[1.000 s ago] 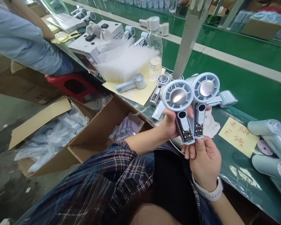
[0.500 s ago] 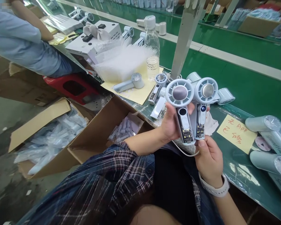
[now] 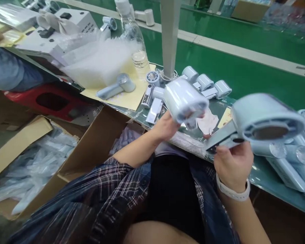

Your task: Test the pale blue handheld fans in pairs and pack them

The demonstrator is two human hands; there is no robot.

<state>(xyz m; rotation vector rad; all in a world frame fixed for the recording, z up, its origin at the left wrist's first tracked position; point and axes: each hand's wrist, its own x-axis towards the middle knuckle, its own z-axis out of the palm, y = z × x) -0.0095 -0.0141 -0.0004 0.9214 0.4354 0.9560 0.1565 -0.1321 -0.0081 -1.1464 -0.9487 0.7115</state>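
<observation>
My left hand (image 3: 166, 126) is closed on a pale blue handheld fan (image 3: 184, 96), whose round head tips forward and hides most of the handle. In my right hand (image 3: 234, 164) is a second handheld fan (image 3: 268, 113), its head to the right and its handle slanting down to the left, with dark circuitry partly showing. Both fans are held above the bench edge, apart from each other. Beyond the left fan, several more fans (image 3: 203, 81) lie on the green bench. A crumpled pale cloth or tissue (image 3: 208, 122) lies between the two held fans.
Stacked fans (image 3: 289, 169) occupy the right of the bench. A plastic bottle (image 3: 139, 57), clear bags (image 3: 101, 64) and a fan on yellow paper (image 3: 117, 87) are left of a metal post (image 3: 169, 37). Open cardboard boxes (image 3: 86, 142) stand below. A co-worker's sleeve (image 3: 10, 67) shows at left.
The two fans, side by side before, are now apart: the right one has swung right and both heads have tipped forward. The view has turned right, and the yellow note is mostly covered.
</observation>
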